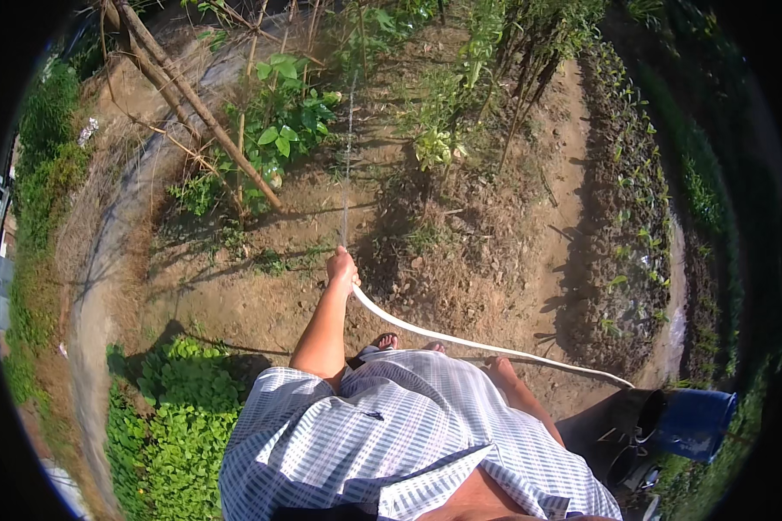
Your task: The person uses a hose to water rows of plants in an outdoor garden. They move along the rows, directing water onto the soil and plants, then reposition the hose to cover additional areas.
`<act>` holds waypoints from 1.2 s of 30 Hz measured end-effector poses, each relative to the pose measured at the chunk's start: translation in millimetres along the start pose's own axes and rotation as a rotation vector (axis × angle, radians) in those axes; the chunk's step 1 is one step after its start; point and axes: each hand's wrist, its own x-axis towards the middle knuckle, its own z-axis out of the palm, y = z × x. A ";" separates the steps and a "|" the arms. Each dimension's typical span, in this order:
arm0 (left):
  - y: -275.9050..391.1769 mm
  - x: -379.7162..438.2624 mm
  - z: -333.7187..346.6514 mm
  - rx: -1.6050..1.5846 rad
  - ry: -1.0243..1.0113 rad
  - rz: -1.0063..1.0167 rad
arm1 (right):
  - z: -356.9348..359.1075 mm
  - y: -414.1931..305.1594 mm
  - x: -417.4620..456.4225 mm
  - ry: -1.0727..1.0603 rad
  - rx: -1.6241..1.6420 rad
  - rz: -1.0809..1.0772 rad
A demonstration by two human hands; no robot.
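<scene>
My left hand (343,268) is closed round the end of a white hose (430,331), with the arm stretched out ahead of me. A thin jet of water (348,150) leaves the hose and runs over bare soil towards green plants at the top of the view. From my fist the hose curves down and right, passing in front of my body to the dark and blue containers. My right hand (502,370) hangs low beside my checked shirt, just below the hose; its fingers are too small to read.
Wooden poles (199,104) lean beside leafy plants (283,130) at the upper left. A seedling bed (625,247) runs along the right, next to a dirt path. A blue barrel (697,424) lies at the lower right. Low leafy greens (192,449) grow at the lower left.
</scene>
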 end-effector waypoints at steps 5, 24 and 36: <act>2.2 -3.3 -1.1 -0.004 -0.010 0.021 | -4.4 -6.8 -5.0 0.028 0.013 -0.029; -21.6 -25.5 -4.3 -0.026 0.162 -0.013 | 6.1 33.4 0.4 0.022 0.063 -0.080; -45.1 -52.8 -18.9 -0.083 0.225 -0.034 | 9.9 65.5 12.9 -0.071 -0.049 -0.134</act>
